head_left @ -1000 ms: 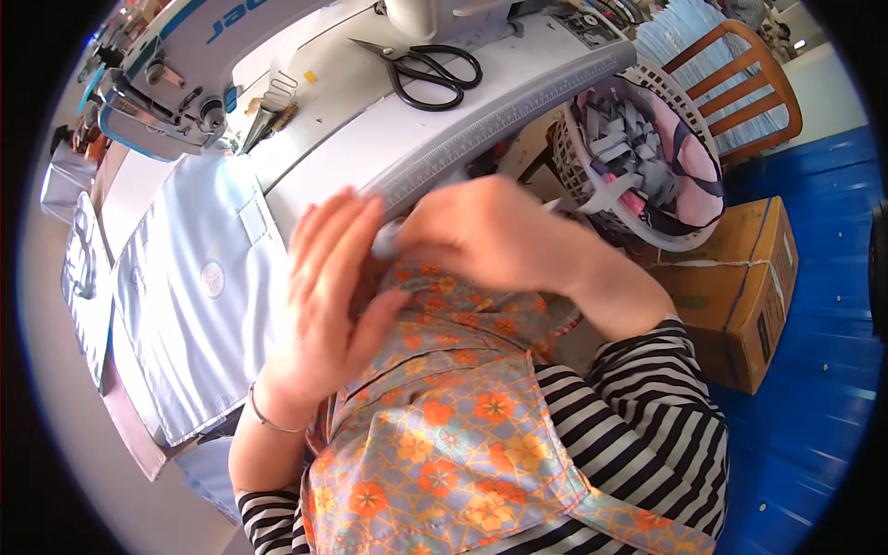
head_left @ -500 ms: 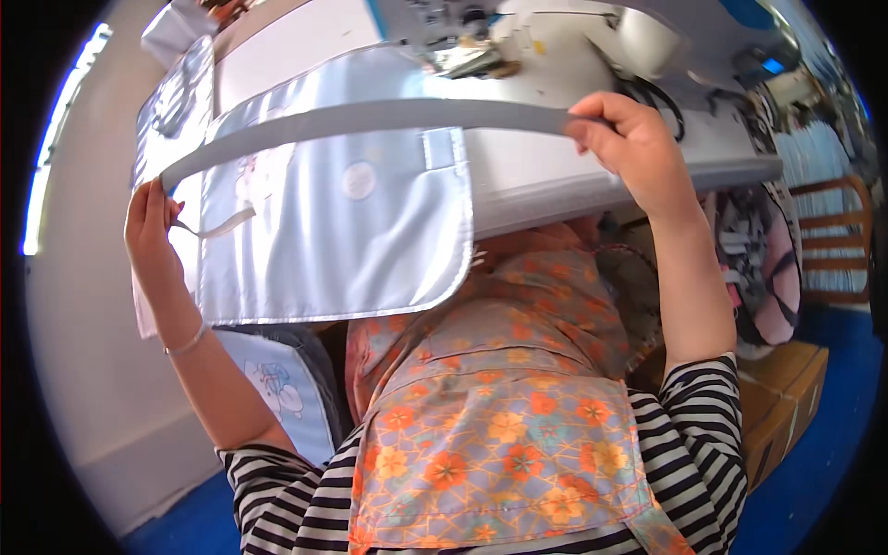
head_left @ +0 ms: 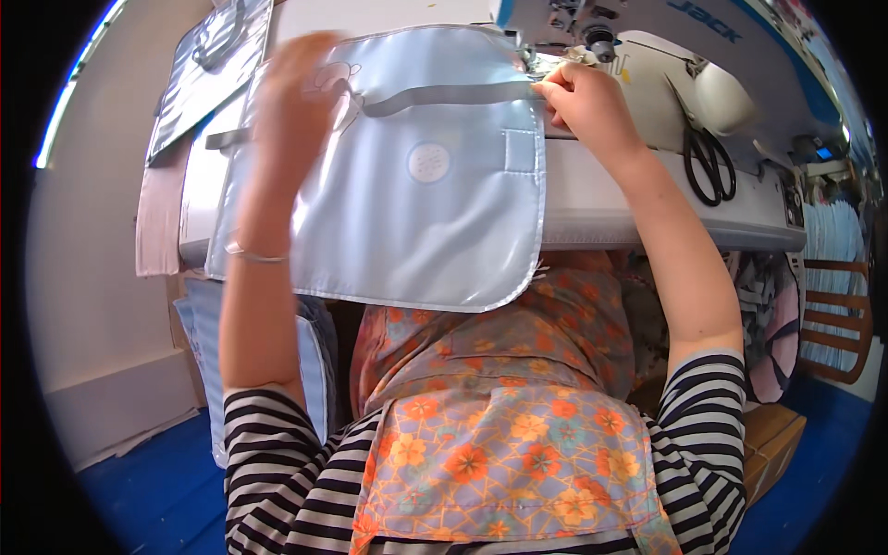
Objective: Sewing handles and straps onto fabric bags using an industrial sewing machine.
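Observation:
A light blue, shiny fabric panel (head_left: 416, 231) with rounded corners and a pale round patch (head_left: 429, 163) lies on the sewing table. My right hand (head_left: 592, 109) is closed in a pinch on one end of a grey strap (head_left: 453, 95), near the panel's far right corner. From there the strap runs slack across the panel toward my left hand (head_left: 298, 102). Motion smears that hand, so its fingers and any grip are unclear. A short piece of grey strap also shows left of my left wrist. A small stitched rectangle (head_left: 520, 151) sits by the panel's right edge.
Behind my right hand stands a sewing machine (head_left: 638, 37). Black-handled scissors (head_left: 710, 171) lie on the table (head_left: 666, 213) to the right. Another shiny panel (head_left: 199, 88) lies far left, above pinkish fabric (head_left: 159, 222). Blue pieces (head_left: 314, 361) hang below the table's edge.
My left hand has moved right and up over the panel, and the strap, stretched taut before, now sags. The panel appears further right; my right hand still pinches the strap end.

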The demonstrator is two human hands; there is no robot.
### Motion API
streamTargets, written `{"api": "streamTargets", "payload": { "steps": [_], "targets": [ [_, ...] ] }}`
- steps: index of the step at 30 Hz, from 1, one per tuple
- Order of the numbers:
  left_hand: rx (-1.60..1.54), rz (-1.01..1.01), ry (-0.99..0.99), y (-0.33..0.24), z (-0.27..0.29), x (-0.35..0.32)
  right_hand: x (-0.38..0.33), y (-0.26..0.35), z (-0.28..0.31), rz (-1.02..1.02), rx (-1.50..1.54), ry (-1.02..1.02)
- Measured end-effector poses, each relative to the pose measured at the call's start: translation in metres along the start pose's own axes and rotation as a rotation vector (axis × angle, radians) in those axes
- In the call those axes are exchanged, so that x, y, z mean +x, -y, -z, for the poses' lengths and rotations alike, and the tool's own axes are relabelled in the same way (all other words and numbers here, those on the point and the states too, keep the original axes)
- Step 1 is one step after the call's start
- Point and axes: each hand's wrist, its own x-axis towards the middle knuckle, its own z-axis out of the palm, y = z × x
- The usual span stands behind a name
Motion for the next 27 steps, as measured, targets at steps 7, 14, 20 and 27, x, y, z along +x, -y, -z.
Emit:
{"api": "streamTargets", "payload": {
  "steps": [7, 14, 20, 27],
  "targets": [
    [-0.016, -0.171, 0.336, -0.098, -0.102, -0.011, 0.011, -0.007, -0.018, 0.355, -0.446, -0.203],
    [-0.07, -0.159, 0.331, -0.097, -0.102, -0.009, -0.008, -0.015, -0.009, 0.509, -0.661, -0.132],
    [-0.057, -0.152, 0.37, -0.09, -0.108, -0.006, -0.016, -0.009, -0.009, 0.507, -0.636, -0.149],
    [-0.036, -0.171, 0.323, -0.073, -0.111, -0.001, -0.037, -0.01, -0.017, 0.772, -0.554, -0.24]
  ]
}}
